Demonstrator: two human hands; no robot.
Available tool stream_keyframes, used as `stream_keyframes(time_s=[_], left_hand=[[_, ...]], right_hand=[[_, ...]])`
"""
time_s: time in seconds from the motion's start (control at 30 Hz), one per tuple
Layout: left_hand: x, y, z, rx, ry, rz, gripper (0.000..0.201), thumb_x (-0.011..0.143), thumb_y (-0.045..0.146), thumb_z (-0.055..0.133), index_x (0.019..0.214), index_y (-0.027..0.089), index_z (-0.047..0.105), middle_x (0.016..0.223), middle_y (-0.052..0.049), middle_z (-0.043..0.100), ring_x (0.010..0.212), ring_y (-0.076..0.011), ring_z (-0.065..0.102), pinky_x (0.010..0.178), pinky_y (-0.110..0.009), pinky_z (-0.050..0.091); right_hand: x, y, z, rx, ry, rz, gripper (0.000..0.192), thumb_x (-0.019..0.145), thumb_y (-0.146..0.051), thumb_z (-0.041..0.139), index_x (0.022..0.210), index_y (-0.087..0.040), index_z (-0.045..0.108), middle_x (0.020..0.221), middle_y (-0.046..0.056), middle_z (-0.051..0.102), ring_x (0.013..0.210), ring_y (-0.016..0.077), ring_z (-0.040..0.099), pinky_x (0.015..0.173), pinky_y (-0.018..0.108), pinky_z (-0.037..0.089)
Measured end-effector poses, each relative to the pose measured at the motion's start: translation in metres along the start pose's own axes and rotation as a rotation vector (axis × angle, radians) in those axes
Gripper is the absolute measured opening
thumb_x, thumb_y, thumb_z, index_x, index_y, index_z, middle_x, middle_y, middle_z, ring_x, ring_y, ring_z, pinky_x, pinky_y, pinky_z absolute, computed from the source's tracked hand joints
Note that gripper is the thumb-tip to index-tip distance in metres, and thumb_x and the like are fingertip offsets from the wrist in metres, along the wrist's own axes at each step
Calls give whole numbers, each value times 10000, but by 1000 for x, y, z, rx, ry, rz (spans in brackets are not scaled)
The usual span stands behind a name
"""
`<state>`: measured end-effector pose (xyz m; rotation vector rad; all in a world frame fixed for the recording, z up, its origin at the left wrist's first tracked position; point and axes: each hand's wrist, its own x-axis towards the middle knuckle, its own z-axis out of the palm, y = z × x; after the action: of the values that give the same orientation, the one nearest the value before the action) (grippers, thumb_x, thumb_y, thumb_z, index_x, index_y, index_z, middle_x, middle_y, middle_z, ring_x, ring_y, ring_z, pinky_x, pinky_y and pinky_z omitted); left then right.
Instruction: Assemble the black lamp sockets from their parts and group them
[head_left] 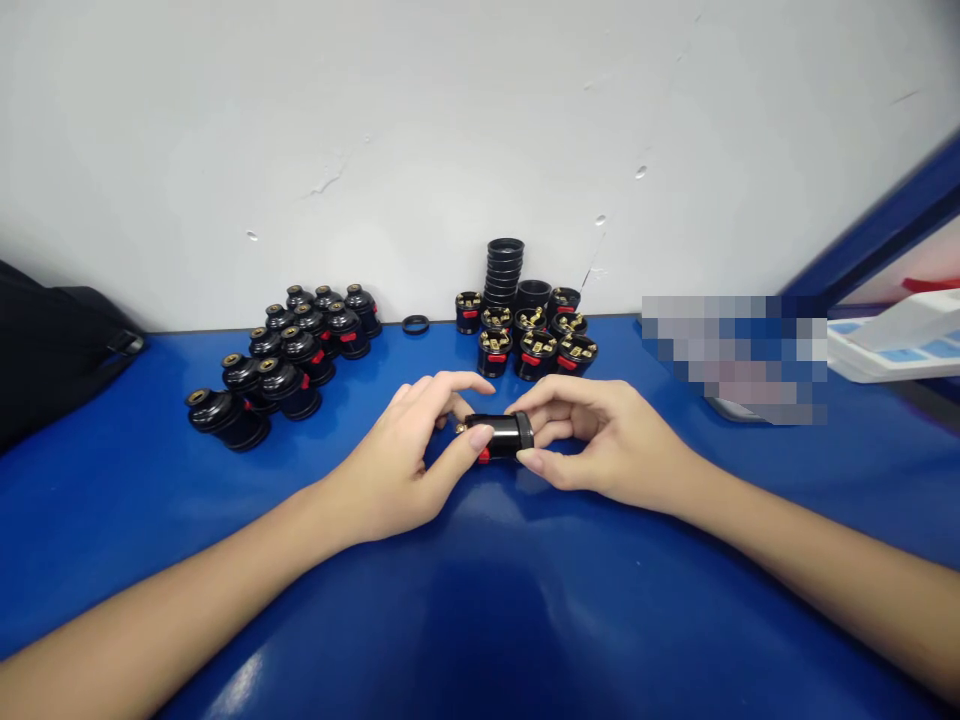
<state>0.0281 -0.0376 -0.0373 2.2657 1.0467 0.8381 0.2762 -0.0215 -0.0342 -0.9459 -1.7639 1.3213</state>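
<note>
While both hands meet above the glossy blue table (480,600), left hand (405,455) and right hand (600,440) pinching a black cylindrical plastic lamp socket (504,435) from either end, finished black sockets (281,365) behind-left of it, open brass-contact sockets (536,345) directly behind it.

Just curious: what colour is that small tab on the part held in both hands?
Red, on the black cylindrical socket; head view.
</note>
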Motion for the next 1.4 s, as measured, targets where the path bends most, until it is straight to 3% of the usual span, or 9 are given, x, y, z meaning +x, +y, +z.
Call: stream_keyframes(time_s=[0.2, 0.47, 0.57, 0.63, 0.77, 0.9, 1.0, 1.1, 1.4], left_hand=[[-2, -3, 0, 12, 109, 162, 415, 970, 207, 765, 1305, 264, 528, 1147, -46, 685, 1011, -215, 627, 881, -369, 489], [1, 0, 1, 170, 176, 325, 366, 973, 82, 721, 1231, 255, 528, 1082, -23, 665, 969, -194, 579, 887, -354, 465], [0, 1, 2, 165, 169, 229, 506, 967, 289, 799, 1355, 249, 478, 1220, -65, 654, 1084, -233, 583, 970, -399, 465], [0, 1, 2, 119, 132, 107, 510, 1032, 415, 708, 1429, 247, 436, 1248, -77, 661, 1118, -251, 595, 1006, -436, 447], [1, 1, 1, 1, 9, -81, 283, 1140, 418, 457, 1368, 256, 498, 962, -1, 709, 928, -215, 637, 944, -432, 424], [3, -1, 1, -150, 21, -92, 323, 1066, 377, 612, 1338, 245, 501, 919, 17, 704, 880, -187, 635, 901, -378, 463], [2, -4, 2, -228, 85, -30, 432, 979, 326, 763, 1293, 250, 477, 1022, -4, 743, 940, -182, 663, 903, -352, 484], [0, -7, 4, -161, 143, 75, 483, 906, 255, 857, 1228, 263, 497, 1132, -33, 744, 989, -196, 655, 895, -353, 489], [-4, -4, 3, 255, 266, 371, 361, 956, 132, 793, 1149, 247, 510, 1131, -30, 747, 993, -202, 630, 900, -368, 440]], right_hand=[[1, 2, 0, 42, 17, 16, 364, 671, -279, 994, 932, -204, 752, 808, 23, 815, 697, 182, 795, 684, 274, 688], [1, 2, -1, 41, 13, 19, 380, 668, -287, 1000, 949, -210, 756, 842, 39, 833, 738, 213, 819, 729, 313, 707], [0, 2, 0, 25, 16, -16, 360, 687, -262, 981, 963, -211, 754, 862, 41, 836, 770, 220, 830, 754, 313, 717], [0, 1, 0, 5, 21, -41, 334, 711, -244, 955, 978, -208, 758, 885, 42, 838, 793, 223, 838, 776, 315, 724], [-1, 1, 1, -31, 25, -90, 308, 731, -229, 925, 993, -198, 766, 912, 36, 839, 815, 221, 850, 802, 312, 732], [-1, 2, 1, -52, 17, -114, 309, 728, -222, 920, 993, -187, 765, 893, 33, 843, 809, 213, 849, 796, 299, 729], [0, 3, 0, -52, 28, -95, 291, 737, -233, 916, 976, -187, 758, 853, 31, 839, 753, 197, 834, 743, 285, 720], [0, 3, -1, -45, 19, -70, 280, 745, -250, 915, 969, -185, 760, 833, 37, 834, 708, 189, 816, 686, 277, 703], [1, 3, -1, 51, -3, -14, 320, 711, -212, 961, 952, -185, 752, 809, 36, 832, 665, 175, 798, 645, 255, 674]])
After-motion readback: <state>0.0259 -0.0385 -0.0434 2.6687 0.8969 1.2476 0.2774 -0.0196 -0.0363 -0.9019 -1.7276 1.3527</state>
